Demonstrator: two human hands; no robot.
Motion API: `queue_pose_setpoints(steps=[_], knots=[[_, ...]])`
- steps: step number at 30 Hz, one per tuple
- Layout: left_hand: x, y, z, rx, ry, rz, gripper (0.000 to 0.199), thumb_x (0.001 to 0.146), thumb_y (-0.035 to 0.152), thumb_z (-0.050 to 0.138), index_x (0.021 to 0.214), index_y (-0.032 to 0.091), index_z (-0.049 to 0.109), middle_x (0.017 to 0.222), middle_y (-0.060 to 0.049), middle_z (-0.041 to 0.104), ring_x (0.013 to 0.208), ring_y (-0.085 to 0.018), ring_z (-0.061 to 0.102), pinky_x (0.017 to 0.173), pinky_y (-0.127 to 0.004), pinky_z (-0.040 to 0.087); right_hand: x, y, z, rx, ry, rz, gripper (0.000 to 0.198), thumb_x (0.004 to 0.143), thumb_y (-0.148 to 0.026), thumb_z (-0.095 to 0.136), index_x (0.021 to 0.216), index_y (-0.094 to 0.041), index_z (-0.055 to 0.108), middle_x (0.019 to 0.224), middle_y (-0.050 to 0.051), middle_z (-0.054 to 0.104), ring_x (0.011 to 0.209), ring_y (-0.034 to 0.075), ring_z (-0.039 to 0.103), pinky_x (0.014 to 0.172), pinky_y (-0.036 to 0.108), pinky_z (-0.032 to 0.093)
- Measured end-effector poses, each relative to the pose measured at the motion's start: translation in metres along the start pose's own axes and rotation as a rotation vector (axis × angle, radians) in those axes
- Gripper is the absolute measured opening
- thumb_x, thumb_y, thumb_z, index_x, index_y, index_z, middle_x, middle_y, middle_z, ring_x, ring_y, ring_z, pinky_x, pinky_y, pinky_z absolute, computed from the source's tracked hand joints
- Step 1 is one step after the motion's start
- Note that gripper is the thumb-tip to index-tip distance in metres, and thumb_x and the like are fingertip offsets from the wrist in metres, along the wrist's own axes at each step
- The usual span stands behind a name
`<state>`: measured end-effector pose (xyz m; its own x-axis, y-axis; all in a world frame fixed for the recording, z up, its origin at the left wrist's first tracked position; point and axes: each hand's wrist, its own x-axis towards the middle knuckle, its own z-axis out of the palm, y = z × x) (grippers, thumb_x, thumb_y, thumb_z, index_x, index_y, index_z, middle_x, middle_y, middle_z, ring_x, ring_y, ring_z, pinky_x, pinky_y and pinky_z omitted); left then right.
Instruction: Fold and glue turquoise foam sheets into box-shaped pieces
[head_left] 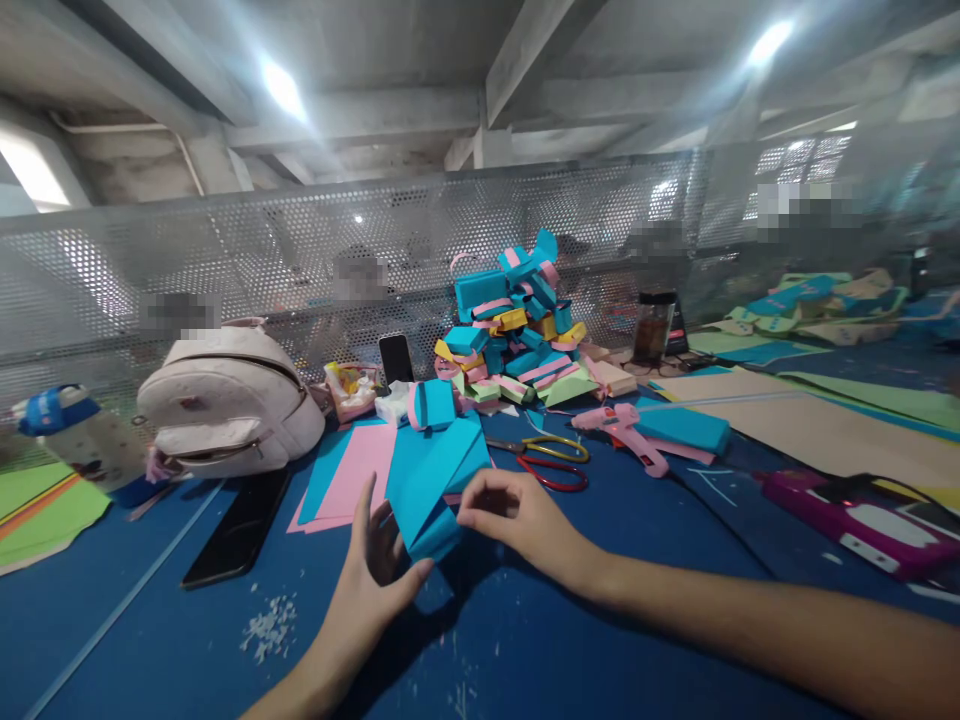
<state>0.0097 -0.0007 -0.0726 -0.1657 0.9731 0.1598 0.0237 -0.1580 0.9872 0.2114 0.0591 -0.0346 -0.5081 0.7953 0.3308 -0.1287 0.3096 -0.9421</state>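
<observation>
A folded piece of blue paper point(435, 500) stands tilted in front of me, with creased flaps at its lower end. My left hand point(381, 565) is beside its left edge, thumb and fingers spread apart, the thumb close to the lower flap. At the right edge, my right hand point(525, 515) has thumb and forefinger brought together on the paper's rim; the exact contact is partly hidden. Just behind lie scissors point(551, 462) with one yellow and one red handle. A small blue paper box with a pink strip point(433, 405) rests beyond the folded paper.
A pile of blue, pink and yellow paper boxes point(517, 330) rises against the perforated metal screen point(300, 260). Right of it are a pink glue gun point(626, 435) and a purple device point(862, 525). On the left are a white backpack point(232, 400), a phone point(238, 530) and a bottle point(86, 440).
</observation>
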Motion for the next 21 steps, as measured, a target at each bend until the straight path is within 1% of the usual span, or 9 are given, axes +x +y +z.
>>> queue_pose_setpoints(steps=[3,6,8,11,13,15,16,19,21], knots=[[0.0,-0.001,-0.002,0.018,0.028,-0.018,0.12,0.059,0.05,0.082,0.151,0.03,0.008,0.149,-0.018,0.036,0.137,-0.039,0.033,0.108,-0.049,0.035,-0.009,-0.005,-0.022,-0.156,0.015,0.011,0.023,0.081,-0.039,0.066,0.075,-0.017,0.062,0.075,0.001,0.059,0.072,0.015,0.055,0.067,0.025,0.044],[0.0,-0.001,-0.001,0.013,0.082,-0.041,0.121,0.058,0.055,0.081,0.151,0.027,0.009,0.15,-0.019,0.033,0.137,-0.038,0.032,0.108,-0.046,0.036,-0.025,-0.003,-0.06,-0.354,0.095,0.076,0.027,0.084,-0.044,0.059,0.075,-0.019,0.059,0.073,0.001,0.056,0.067,0.015,0.053,0.063,0.025,0.043],[0.0,-0.002,-0.001,0.014,0.108,-0.046,0.121,0.057,0.057,0.08,0.151,0.026,0.011,0.148,-0.02,0.035,0.137,-0.038,0.033,0.107,-0.045,0.037,-0.037,0.005,-0.093,-0.477,0.248,0.116,0.028,0.083,-0.048,0.058,0.078,-0.021,0.057,0.078,0.002,0.057,0.069,0.017,0.055,0.062,0.026,0.044],[0.0,-0.003,0.0,0.005,0.105,-0.04,0.12,0.056,0.057,0.081,0.151,0.026,0.013,0.145,-0.02,0.039,0.135,-0.038,0.037,0.106,-0.045,0.038,-0.05,0.024,-0.146,-0.563,0.603,0.125,0.037,0.074,-0.055,0.062,0.089,-0.022,0.053,0.096,0.008,0.059,0.081,0.023,0.061,0.068,0.032,0.048],[0.0,-0.002,0.002,-0.019,0.095,-0.029,0.117,0.058,0.055,0.081,0.15,0.026,0.014,0.143,-0.019,0.04,0.132,-0.038,0.041,0.104,-0.045,0.04,-0.055,0.037,-0.176,-0.54,0.705,0.17,0.043,0.071,-0.055,0.063,0.094,-0.022,0.049,0.101,0.012,0.059,0.078,0.026,0.064,0.067,0.034,0.05],[0.0,0.0,0.004,-0.041,0.086,-0.013,0.114,0.06,0.053,0.08,0.15,0.027,0.015,0.142,-0.019,0.041,0.13,-0.037,0.044,0.101,-0.044,0.044,-0.056,0.047,-0.198,-0.588,0.699,0.165,0.046,0.069,-0.051,0.065,0.1,-0.022,0.048,0.108,0.018,0.058,0.082,0.028,0.065,0.065,0.033,0.05],[0.0,0.001,0.004,-0.046,0.086,-0.005,0.113,0.061,0.052,0.08,0.15,0.027,0.016,0.142,-0.018,0.041,0.129,-0.038,0.045,0.099,-0.044,0.046,-0.056,0.05,-0.205,-0.627,0.656,0.176,0.047,0.07,-0.05,0.066,0.103,-0.021,0.049,0.109,0.019,0.059,0.086,0.03,0.065,0.066,0.033,0.05],[0.0,0.002,0.005,-0.05,0.098,0.017,0.11,0.062,0.052,0.079,0.15,0.028,0.017,0.143,-0.017,0.042,0.13,-0.038,0.044,0.098,-0.044,0.047,-0.049,0.054,-0.215,-0.805,0.459,0.27,0.048,0.073,-0.053,0.062,0.107,-0.019,0.057,0.106,0.017,0.065,0.091,0.032,0.065,0.072,0.036,0.049],[0.002,0.001,0.004,-0.053,0.099,0.023,0.11,0.062,0.051,0.079,0.15,0.027,0.017,0.142,-0.017,0.043,0.129,-0.038,0.045,0.099,-0.045,0.046,-0.042,0.053,-0.216,-0.922,0.369,0.345,0.046,0.075,-0.055,0.06,0.102,-0.018,0.064,0.094,0.014,0.07,0.082,0.032,0.066,0.069,0.036,0.047]])
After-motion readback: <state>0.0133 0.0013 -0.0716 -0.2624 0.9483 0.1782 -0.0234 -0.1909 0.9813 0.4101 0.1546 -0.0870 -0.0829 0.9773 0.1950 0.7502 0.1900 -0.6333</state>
